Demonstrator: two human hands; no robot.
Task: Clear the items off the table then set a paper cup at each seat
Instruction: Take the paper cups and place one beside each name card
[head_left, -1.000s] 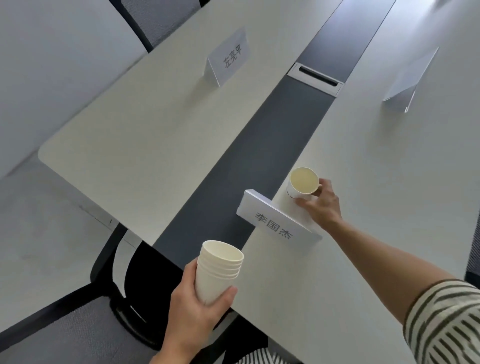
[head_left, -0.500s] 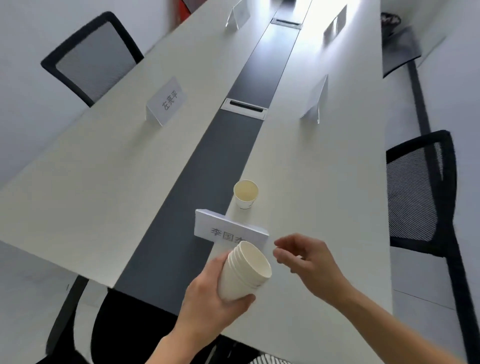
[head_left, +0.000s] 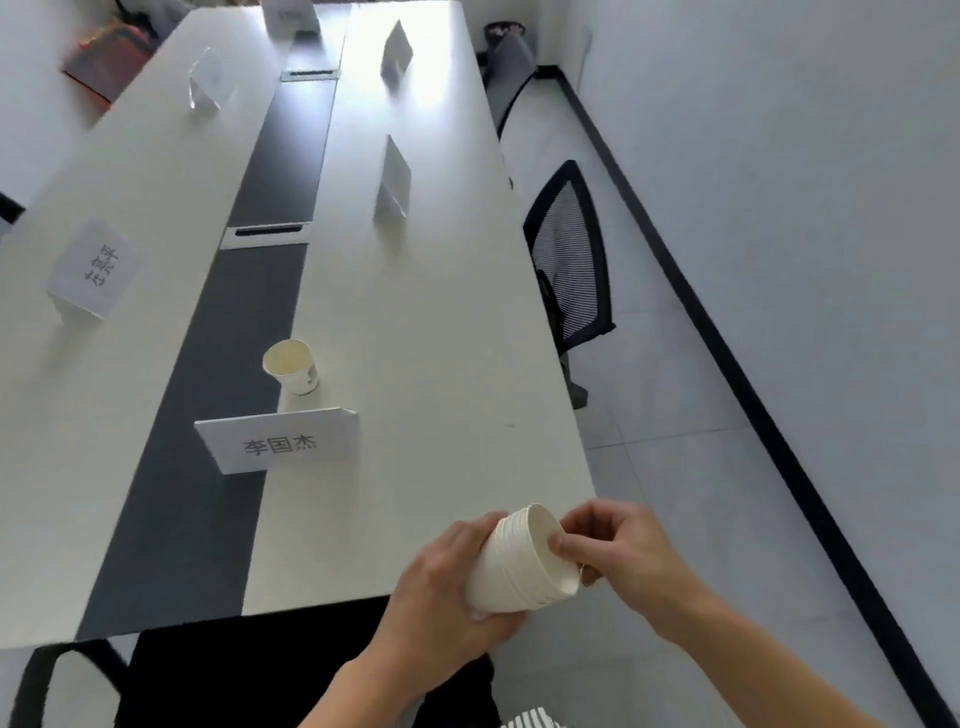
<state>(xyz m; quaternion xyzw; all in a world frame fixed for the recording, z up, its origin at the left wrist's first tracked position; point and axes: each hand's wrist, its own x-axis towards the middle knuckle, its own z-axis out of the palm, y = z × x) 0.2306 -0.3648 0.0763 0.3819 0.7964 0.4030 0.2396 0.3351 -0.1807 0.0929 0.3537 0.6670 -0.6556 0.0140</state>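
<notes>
A stack of several white paper cups (head_left: 519, 566) lies tilted on its side over the table's near right corner. My left hand (head_left: 441, 587) grips the stack around its base. My right hand (head_left: 618, 551) pinches the rim of the outermost cup with thumb and fingers. One single paper cup (head_left: 292, 366) stands upright on the long white table (head_left: 441, 322), just behind a name card (head_left: 278, 439) with printed characters, at the edge of the dark centre strip (head_left: 208, 415).
Other name cards stand along the table: one at the left (head_left: 93, 270), one in the middle right (head_left: 392, 179), more farther back (head_left: 210, 78). A black mesh chair (head_left: 569, 260) stands at the right side, another chair (head_left: 509, 57) farther away. A wall runs close on the right.
My view has swung right and back. My right hand, open near the stack before, now holds the top cup's rim. The stack has moved right and tipped over sideways.
</notes>
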